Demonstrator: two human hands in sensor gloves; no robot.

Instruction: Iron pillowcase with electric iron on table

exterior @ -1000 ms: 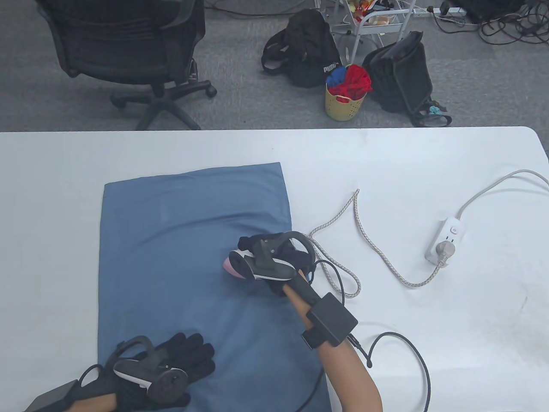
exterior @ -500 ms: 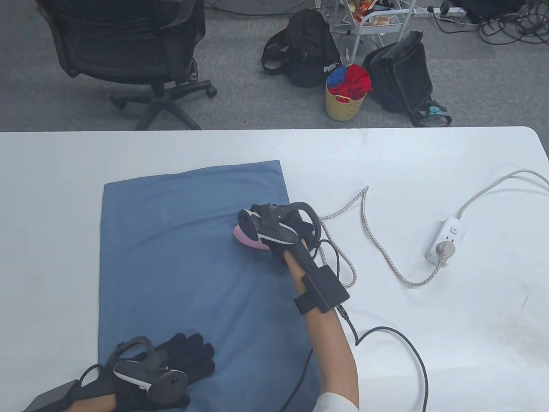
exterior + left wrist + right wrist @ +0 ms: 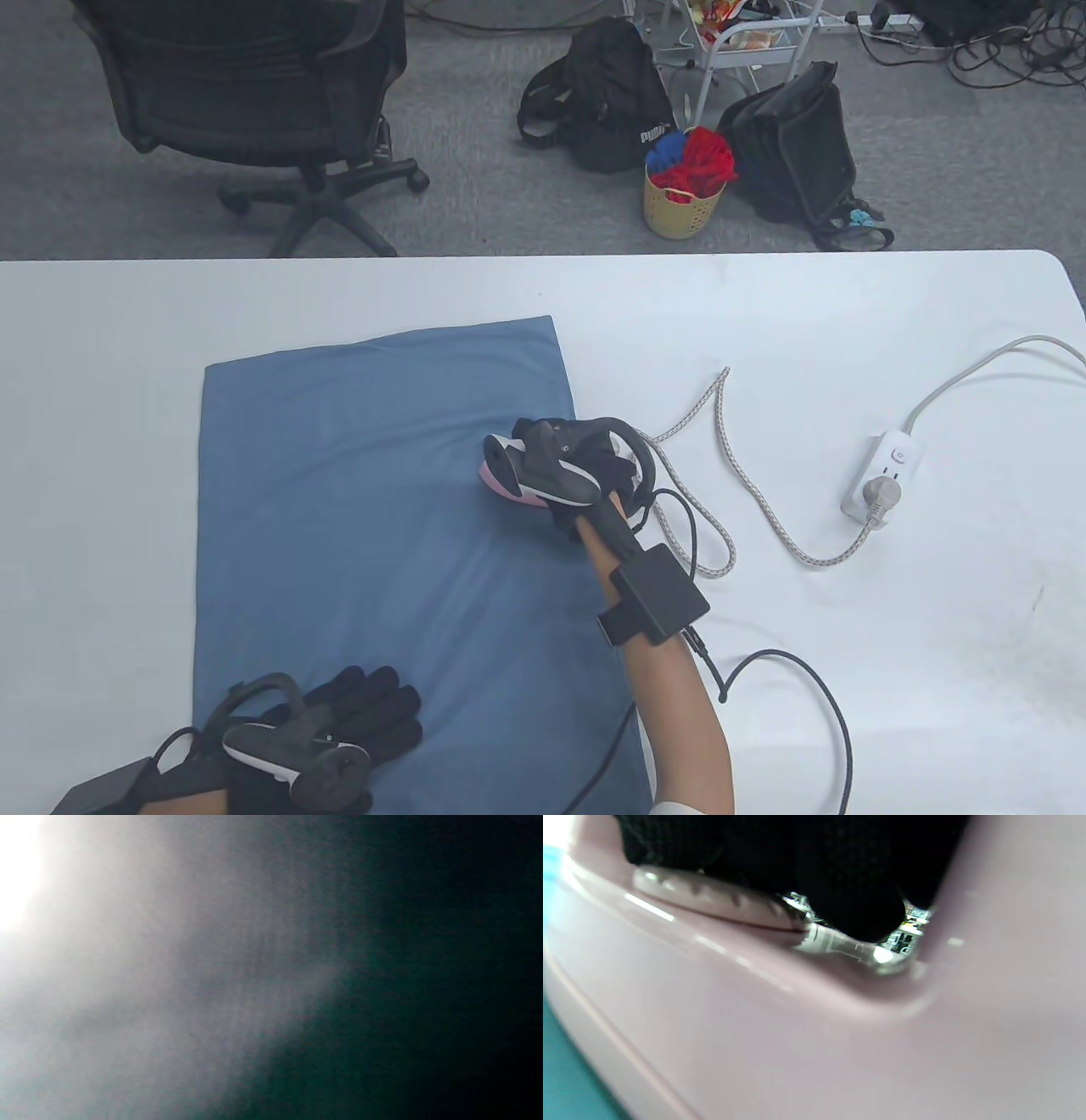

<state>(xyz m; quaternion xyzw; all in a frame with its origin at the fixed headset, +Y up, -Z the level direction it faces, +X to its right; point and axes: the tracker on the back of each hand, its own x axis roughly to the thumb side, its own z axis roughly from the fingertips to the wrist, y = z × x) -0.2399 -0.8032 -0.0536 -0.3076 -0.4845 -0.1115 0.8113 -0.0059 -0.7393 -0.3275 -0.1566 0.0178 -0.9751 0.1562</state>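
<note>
A blue pillowcase (image 3: 365, 509) lies flat on the white table (image 3: 806, 323). My right hand (image 3: 585, 467) grips the handle of a pink electric iron (image 3: 502, 482), which sits on the pillowcase near its right edge. The iron's pink body (image 3: 814, 1035) fills the right wrist view, with my gloved fingers (image 3: 848, 870) wrapped around its handle. My left hand (image 3: 356, 713) rests flat on the pillowcase's near left part, fingers spread. The left wrist view is a dark blur and shows nothing clear.
The iron's braided cord (image 3: 747, 501) loops over the table to a white power strip (image 3: 882, 475) at the right. A black glove cable (image 3: 806, 688) curls near my right forearm. An office chair (image 3: 254, 102), bags and a yellow basket (image 3: 683, 204) stand beyond the far edge.
My right hand slid the iron away from me and to the right over the pillowcase, then slightly back toward me. The braided cord shifted with it. My left hand moved slightly toward me.
</note>
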